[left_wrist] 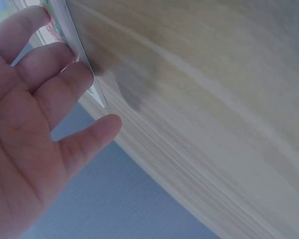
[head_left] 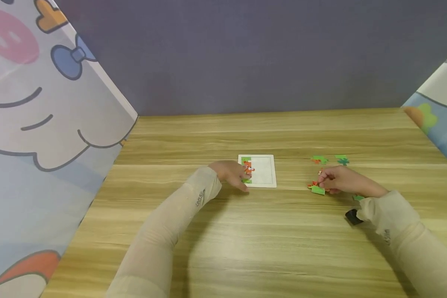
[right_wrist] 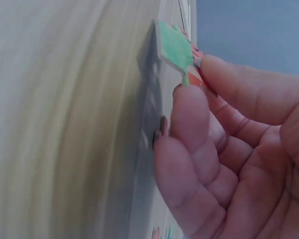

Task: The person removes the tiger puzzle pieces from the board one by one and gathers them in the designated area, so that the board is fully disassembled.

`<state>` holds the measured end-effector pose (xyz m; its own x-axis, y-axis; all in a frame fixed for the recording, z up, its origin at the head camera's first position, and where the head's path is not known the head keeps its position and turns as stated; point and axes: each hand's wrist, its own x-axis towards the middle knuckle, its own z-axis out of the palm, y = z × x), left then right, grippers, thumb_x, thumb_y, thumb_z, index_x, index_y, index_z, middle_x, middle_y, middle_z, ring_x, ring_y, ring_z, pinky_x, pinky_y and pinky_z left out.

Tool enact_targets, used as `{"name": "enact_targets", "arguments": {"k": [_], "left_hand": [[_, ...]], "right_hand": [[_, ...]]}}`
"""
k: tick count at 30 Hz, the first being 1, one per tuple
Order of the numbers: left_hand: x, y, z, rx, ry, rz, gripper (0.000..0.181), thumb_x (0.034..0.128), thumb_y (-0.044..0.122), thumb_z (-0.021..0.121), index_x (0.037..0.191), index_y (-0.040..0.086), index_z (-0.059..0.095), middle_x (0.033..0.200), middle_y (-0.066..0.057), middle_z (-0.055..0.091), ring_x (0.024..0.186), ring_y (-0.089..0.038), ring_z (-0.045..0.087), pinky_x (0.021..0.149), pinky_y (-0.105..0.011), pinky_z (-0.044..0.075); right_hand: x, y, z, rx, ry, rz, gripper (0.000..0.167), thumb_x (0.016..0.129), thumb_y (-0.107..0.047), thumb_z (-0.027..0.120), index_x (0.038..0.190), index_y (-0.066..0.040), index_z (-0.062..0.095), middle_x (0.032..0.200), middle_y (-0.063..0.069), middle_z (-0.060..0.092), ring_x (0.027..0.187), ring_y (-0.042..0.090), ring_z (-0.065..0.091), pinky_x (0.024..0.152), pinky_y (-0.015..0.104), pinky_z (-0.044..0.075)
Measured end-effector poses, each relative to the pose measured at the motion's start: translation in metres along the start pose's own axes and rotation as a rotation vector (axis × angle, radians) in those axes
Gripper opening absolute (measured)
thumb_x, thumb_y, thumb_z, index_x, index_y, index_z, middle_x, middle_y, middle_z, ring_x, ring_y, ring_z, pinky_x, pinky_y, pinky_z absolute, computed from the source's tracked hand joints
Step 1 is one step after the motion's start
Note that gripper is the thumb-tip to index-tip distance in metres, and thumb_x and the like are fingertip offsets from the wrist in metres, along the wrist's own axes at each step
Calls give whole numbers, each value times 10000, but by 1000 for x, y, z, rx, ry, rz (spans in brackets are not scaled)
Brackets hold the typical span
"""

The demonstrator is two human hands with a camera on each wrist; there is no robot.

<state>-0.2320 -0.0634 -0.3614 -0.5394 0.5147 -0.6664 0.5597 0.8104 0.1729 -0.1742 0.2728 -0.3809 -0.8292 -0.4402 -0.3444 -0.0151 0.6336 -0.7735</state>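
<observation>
Left hand: The left hand (head_left: 231,173) is laid at the left side of the white tray (head_left: 263,171), its fingers spread and nothing gripped.
Right hand: A green and orange puzzle piece (right_wrist: 175,47) is pinched between the thumb and fingers of the right hand (head_left: 342,180), well apart from the left.
Tray: It is set flat on the wooden table (head_left: 268,240), between the two hands; its left strip is filled by joined pieces (head_left: 248,165), on which an orange animal is pictured, and its right part is left white.
Loose pieces: A green and orange piece (head_left: 320,159) and a two-tone green piece (head_left: 342,160) are seen beyond the right hand; another green piece (head_left: 358,198) is partly covered near the right wrist.
Left wrist view only: Fingertips are shown close up at the tray's edge; the filled strip is mostly hidden.
Right wrist view only: The pinch and the piece's thin edge are revealed; whether the table is touched by the piece cannot be told.
</observation>
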Motion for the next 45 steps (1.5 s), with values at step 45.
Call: {"name": "enact_targets", "arguments": {"k": [45], "left_hand": [[2,-3,1,-32,-2,24,617,940,490,538,1482,265,347,1593,-37,84,1450,-249,129,1161,-395,133]], "right_hand": [[-22,28,-26,42,-102,56,309,916,28,524,1144,237,511,887,68,644,733,116,636,658,282,547]]}}
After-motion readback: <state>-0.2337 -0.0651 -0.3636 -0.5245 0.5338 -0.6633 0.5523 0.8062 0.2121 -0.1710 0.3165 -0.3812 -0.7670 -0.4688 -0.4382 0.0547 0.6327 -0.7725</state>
